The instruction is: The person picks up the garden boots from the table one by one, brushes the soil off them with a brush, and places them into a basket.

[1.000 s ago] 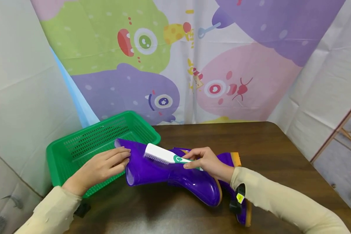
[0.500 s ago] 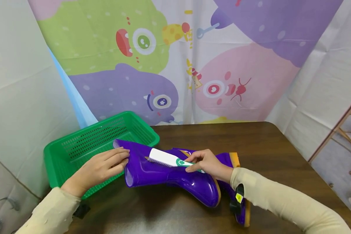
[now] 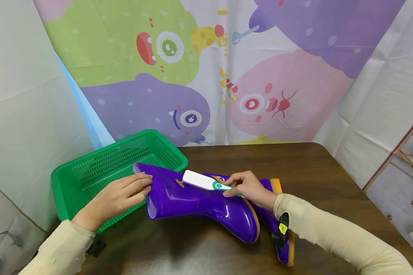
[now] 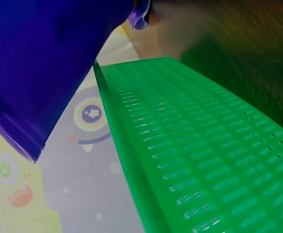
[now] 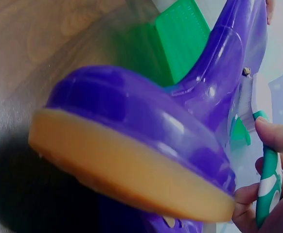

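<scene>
Head – right fingers (image 3: 234,178) pinching brush (image 3: 197,179), left fingers (image 3: 139,186) holding boot (image 3: 182,202)

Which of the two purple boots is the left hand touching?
The front boot, whose open top is by the green basket: the left hand touches its rim. The other boot lies partly hidden behind it, near the right sleeve.
</scene>
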`<state>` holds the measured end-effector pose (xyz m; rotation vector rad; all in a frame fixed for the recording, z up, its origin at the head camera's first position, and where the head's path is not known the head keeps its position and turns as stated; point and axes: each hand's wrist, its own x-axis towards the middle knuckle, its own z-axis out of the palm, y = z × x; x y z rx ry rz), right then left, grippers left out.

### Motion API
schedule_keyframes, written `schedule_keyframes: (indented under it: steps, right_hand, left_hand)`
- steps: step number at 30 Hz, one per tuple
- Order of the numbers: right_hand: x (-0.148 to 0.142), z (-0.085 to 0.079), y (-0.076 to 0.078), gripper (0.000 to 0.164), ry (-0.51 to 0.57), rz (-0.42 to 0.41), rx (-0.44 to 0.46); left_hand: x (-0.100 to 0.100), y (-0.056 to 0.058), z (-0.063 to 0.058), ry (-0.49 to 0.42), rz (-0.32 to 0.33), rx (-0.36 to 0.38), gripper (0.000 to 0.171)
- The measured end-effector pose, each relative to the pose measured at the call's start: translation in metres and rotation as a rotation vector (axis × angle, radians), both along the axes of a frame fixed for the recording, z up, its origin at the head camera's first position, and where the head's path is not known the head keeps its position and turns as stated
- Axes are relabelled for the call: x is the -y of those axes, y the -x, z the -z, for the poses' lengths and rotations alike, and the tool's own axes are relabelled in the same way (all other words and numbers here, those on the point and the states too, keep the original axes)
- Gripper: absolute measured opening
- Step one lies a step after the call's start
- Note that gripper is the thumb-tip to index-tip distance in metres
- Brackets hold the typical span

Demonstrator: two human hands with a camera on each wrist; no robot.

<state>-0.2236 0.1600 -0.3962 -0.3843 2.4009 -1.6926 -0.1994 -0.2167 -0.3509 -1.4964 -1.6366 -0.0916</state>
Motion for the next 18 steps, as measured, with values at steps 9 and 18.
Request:
schedule_keyframes:
  steps: [9,18]
  right_hand:
    - [-0.011,-0.002,0.008,0.023,-0.028,0.028,-0.039]
    - [-0.014,-0.012,0.018,0.027,-0.014,0.073,-0.089]
  left_hand:
    - [0.0,-0.001,-0.001,-0.011,0.007,-0.002,0.029]
    - [0.001,-0.001,0.001,-0.019,0.003,0.001,0.029]
